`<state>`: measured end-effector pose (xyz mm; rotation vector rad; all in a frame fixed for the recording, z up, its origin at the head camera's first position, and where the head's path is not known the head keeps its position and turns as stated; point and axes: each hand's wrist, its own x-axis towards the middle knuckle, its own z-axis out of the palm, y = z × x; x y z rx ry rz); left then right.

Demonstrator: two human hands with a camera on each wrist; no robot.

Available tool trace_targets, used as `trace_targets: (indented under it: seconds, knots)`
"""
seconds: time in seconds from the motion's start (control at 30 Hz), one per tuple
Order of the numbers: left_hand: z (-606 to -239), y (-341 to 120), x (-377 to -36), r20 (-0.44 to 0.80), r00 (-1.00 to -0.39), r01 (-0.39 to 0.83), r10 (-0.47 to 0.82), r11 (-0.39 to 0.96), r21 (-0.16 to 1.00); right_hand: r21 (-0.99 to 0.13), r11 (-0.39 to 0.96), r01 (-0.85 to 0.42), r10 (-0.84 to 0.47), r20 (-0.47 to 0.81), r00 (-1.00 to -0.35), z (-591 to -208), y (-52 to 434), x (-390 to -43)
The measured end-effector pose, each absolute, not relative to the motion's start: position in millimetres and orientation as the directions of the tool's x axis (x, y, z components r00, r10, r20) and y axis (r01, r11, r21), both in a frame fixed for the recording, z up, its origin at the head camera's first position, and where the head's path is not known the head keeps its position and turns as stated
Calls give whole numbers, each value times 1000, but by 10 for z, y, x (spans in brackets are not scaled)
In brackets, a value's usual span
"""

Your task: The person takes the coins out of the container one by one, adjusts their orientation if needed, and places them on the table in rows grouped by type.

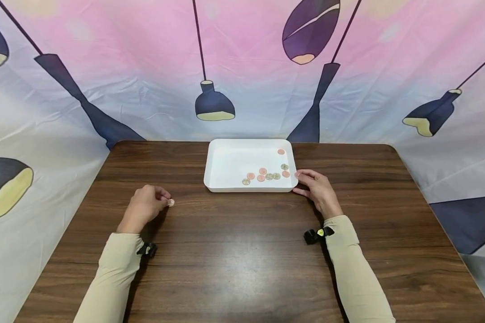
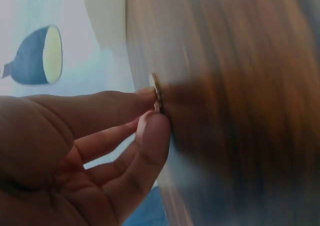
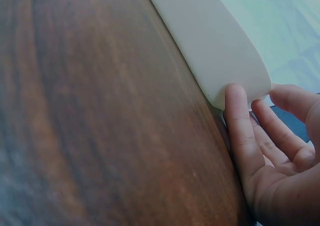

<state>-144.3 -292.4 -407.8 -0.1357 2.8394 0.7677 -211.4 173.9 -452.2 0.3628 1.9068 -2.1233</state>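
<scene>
My left hand (image 1: pixel 145 206) pinches a coin (image 1: pixel 171 202) between thumb and fingertips, just above the table left of the tray. In the left wrist view the coin (image 2: pixel 156 86) is seen edge-on, partly hidden by the fingertips. A shallow white tray (image 1: pixel 230 159) stands at the back of the table. Copper-coloured coins (image 1: pixel 263 171) and duller brass-toned coins (image 1: pixel 276 176) lie flat in it, mostly toward its front right. With its thumb and fingers, my right hand (image 1: pixel 318 190) grips the tray's front right corner; the right wrist view shows the thumb against the tray's wall (image 3: pixel 210 41).
Everything stands on a dark brown wooden table (image 1: pixel 234 251) with rounded back corners. Behind it hangs a cloth backdrop (image 1: pixel 153 72) printed with lamps, close to the tray's back edge. Each wrist carries a black strapped camera (image 1: pixel 318 234).
</scene>
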Motion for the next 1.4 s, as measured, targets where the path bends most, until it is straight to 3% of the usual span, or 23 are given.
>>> trace_targets:
  seconds: [0.57,0.73,0.93,1.2,1.4]
  knots:
    - [-4084,-2503,-1565,-199,-979,-63,54,840,538,-930,-107,352,-45,-349,-936,-4532,1745,-2111]
    - [-3987,-2397,-1573,-77,-996,-5,42,850,527,-930,-113,350,-41,-348,-937,-4536,1748,-2111]
    - [-3806,-1962,-1703,62,-994,112,93,794,598,-930,-110,351,-36,-349,-936,-4532,1750,-2107]
    - [-3905,-1426,-2063,-85,-980,87,178,778,622,-928,-105,357,-38,-355,-934,-4543,1753,-2124]
    - [-4042,-1160,-2239,-167,-976,13,137,811,586,-928,-93,362,-41,-360,-932,-4534,1777,-2116]
